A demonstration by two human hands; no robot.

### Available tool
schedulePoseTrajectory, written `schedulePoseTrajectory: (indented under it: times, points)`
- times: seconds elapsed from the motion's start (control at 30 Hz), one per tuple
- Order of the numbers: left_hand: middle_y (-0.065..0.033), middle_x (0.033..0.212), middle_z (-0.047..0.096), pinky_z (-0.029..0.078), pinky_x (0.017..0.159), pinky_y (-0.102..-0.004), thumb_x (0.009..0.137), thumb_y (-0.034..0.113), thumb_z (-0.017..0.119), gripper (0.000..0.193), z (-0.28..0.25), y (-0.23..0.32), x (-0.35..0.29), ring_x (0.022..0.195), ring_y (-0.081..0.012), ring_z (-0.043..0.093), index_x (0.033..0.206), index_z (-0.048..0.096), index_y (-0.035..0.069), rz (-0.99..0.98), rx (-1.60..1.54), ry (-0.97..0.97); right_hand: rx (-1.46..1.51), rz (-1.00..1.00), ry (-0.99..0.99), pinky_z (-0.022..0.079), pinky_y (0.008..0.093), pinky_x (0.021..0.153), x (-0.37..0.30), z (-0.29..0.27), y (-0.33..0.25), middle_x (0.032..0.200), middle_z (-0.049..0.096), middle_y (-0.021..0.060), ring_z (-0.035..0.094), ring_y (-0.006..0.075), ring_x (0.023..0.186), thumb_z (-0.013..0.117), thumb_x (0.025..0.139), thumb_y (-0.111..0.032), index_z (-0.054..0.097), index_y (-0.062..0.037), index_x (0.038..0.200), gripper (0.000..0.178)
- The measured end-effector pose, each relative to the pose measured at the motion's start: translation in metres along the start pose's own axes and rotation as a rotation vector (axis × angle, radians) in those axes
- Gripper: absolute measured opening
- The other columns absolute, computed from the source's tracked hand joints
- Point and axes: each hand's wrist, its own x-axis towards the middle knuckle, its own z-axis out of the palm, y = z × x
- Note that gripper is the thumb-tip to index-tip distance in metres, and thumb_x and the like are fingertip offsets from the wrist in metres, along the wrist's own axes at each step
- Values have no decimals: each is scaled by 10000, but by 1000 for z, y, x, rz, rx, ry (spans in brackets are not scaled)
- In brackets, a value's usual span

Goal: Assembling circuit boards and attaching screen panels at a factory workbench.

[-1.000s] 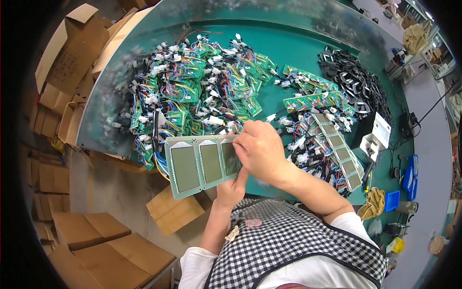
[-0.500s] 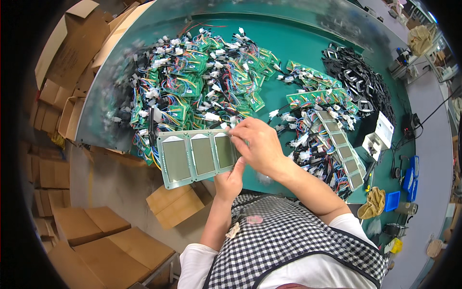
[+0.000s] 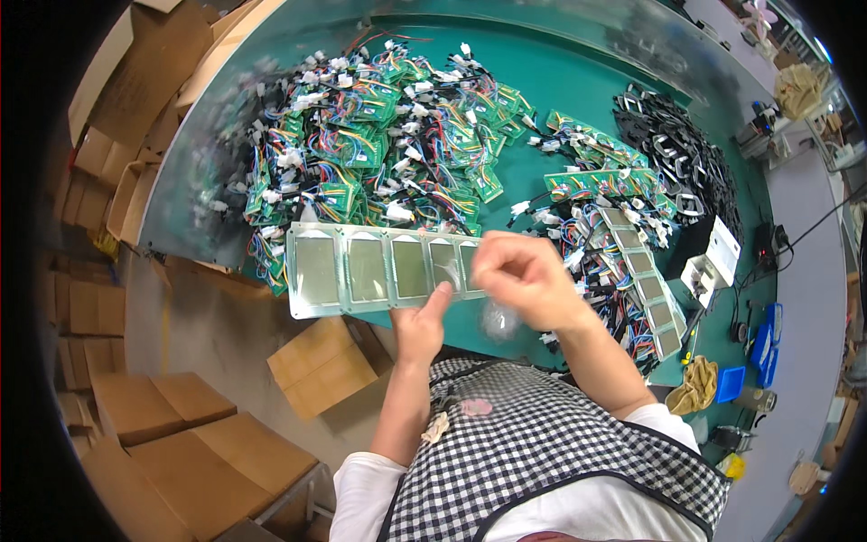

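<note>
A long circuit board panel (image 3: 386,307) with several grey display screens in a row is tilted up in front of me. My left hand (image 3: 421,327) grips it from below, with the thumb on its front face. Over the panel's right end is my right hand (image 3: 533,282), its fingers curled together; whether anything sits between them is hidden. A whitish glare or bit of film shows on the screen (image 3: 444,262) above my left thumb. Crumpled clear plastic film (image 3: 498,321) lies at the table's near edge, below my right hand.
Green circuit boards with wires and white connectors (image 3: 361,144) are heaped behind the panel. More screen panels (image 3: 643,280) lie at right, near black plastic frames (image 3: 677,154) and a white box (image 3: 709,271). Cardboard boxes (image 3: 325,366) stand at left and below.
The panel has shifted and levelled out, with more of its screens in view on the right. My right hand has moved right and down, away from the screen it was touching.
</note>
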Motion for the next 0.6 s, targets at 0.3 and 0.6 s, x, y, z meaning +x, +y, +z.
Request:
schedulePoseTrajectory:
  times: [0.3,0.6]
  points:
    - [-105,1202,430,416,862,-381,891,136,388,371,-22,5,15,1069,-227,466,1244,323,42,-274,-438,111,-1478,558,33,490,378,666,-63,-38,187,777,594,174,591,321,715,554,631,-130,613,-14,709,151]
    - [-73,1064,497,379,834,-298,833,85,507,306,-7,-14,-7,969,-160,470,1123,453,3,-169,7,-4,-953,-283,-28,425,325,529,-6,12,-10,677,520,64,532,244,624,692,629,-233,528,-70,678,237]
